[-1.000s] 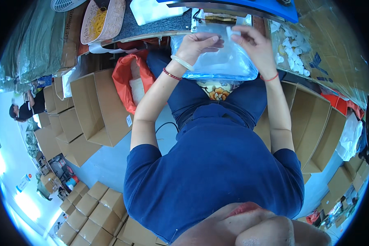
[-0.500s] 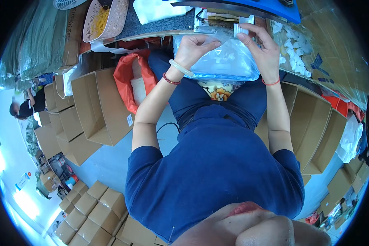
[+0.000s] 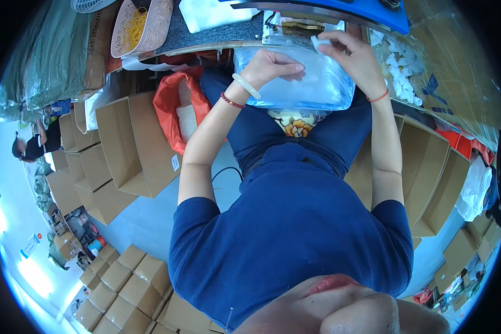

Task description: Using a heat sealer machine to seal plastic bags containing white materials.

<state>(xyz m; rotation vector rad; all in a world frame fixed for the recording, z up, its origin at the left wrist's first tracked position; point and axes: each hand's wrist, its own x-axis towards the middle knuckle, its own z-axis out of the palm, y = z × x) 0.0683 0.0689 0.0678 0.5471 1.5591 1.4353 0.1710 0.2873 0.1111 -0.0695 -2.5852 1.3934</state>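
Note:
A stack of clear plastic bags [image 3: 312, 83] lies across my lap at the edge of a grey work table [image 3: 217, 33]. My left hand [image 3: 270, 65] rests flat on top of the bags, fingers pointing right. My right hand [image 3: 353, 55] is at the far right corner of the stack and pinches a small white piece [image 3: 319, 42] between thumb and fingers. A pale bangle and a red cord sit on my left wrist, a red cord on my right.
An orange bag [image 3: 175, 103] with white contents stands by my left knee. Open cardboard boxes [image 3: 131, 145] line the left, more boxes [image 3: 423, 161] the right. A pink basket [image 3: 136, 25] of yellow bands and a bag of small white parts [image 3: 401, 67] sit near the table. Another person [image 3: 30, 145] is far left.
My right hand has moved from the bag's top edge to its far right corner and now pinches a small white piece. My left hand has flattened onto the bags.

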